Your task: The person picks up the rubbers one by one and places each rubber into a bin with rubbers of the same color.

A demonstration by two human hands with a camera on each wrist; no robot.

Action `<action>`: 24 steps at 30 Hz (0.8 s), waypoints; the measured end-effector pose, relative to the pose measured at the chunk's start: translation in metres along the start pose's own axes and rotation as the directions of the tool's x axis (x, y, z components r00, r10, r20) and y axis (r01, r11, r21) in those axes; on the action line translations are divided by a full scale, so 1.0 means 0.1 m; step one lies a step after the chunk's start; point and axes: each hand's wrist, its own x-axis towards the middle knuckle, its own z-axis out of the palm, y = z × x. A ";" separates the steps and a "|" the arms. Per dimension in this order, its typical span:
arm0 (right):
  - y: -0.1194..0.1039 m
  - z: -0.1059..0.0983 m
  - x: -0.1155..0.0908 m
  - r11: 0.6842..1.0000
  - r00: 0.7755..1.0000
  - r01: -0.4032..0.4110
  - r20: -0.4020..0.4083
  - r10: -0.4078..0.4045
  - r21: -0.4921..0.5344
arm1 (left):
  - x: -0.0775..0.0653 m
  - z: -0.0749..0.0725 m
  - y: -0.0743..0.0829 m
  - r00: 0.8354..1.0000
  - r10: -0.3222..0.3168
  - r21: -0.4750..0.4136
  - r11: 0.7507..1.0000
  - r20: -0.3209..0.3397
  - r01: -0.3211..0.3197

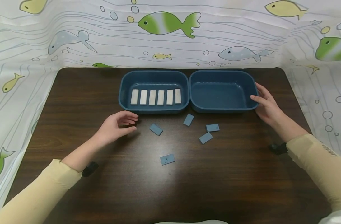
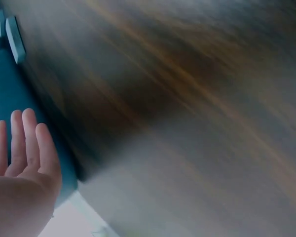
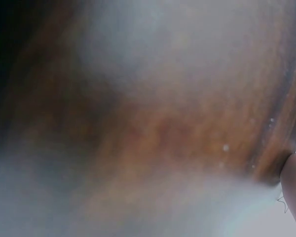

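My left hand (image 1: 114, 126) hovers over the table just in front of the left blue bin (image 1: 153, 109), fingers loosely extended and holding nothing. Its spread fingers also show in the left wrist view, the hand (image 2: 32, 173) beside the bin wall. At the far side, my right hand (image 1: 268, 107) grips the right end of the right blue bin (image 1: 221, 93), thumb over the rim and fingers along the outer wall. Several white blocks (image 1: 152, 97) stand in a row inside the left bin. Several small blue blocks (image 1: 156, 129) lie scattered on the table before the bins.
Both bins stand side by side at the back of the dark wooden table (image 1: 215, 183). A white curtain (image 1: 117, 46) printed with fish surrounds its back and sides. Two blue blocks lie close together at the right, and one blue block (image 1: 167, 159) lies nearer the front.
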 end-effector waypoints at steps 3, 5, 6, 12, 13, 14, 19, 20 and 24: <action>0.00 0.00 0.01 1.000 1.000 -0.001 -0.001 0.001 -0.013 | 0.04 0.09 0.04 0.999 0.045 0.062 0.997 0.015 -0.046; -0.01 -0.01 0.01 1.000 1.000 -0.002 0.001 0.002 -0.014 | 0.07 0.14 0.07 0.998 0.063 0.105 0.992 0.028 -0.065; -0.01 -0.01 0.01 1.000 1.000 -0.003 0.001 0.003 -0.017 | 0.08 0.16 0.09 0.997 0.069 0.122 0.990 0.035 -0.073; -0.01 0.00 0.00 0.999 1.000 -0.010 -0.008 0.010 -0.046 | 0.16 0.29 0.15 0.994 0.091 0.234 0.967 0.060 -0.103; -0.01 0.01 0.00 0.999 1.000 -0.012 -0.010 0.012 -0.052 | 0.17 0.31 0.15 0.994 0.094 0.251 0.962 0.063 -0.107; -0.01 0.01 0.00 0.998 1.000 -0.014 -0.012 0.013 -0.061 | 0.18 0.33 0.16 0.993 0.098 0.269 0.957 0.067 -0.113; -0.03 0.02 0.00 0.996 0.999 -0.020 -0.028 0.018 -0.092 | 0.23 0.42 0.18 0.989 0.129 0.337 0.930 0.073 -0.146; -0.03 0.02 0.00 0.995 0.999 -0.022 -0.031 0.019 -0.096 | 0.24 0.43 0.18 0.988 0.135 0.349 0.925 0.075 -0.152; -0.03 0.02 -0.01 0.994 0.999 -0.031 -0.041 0.026 -0.109 | 0.27 0.47 0.18 0.984 0.151 0.392 0.903 0.093 -0.176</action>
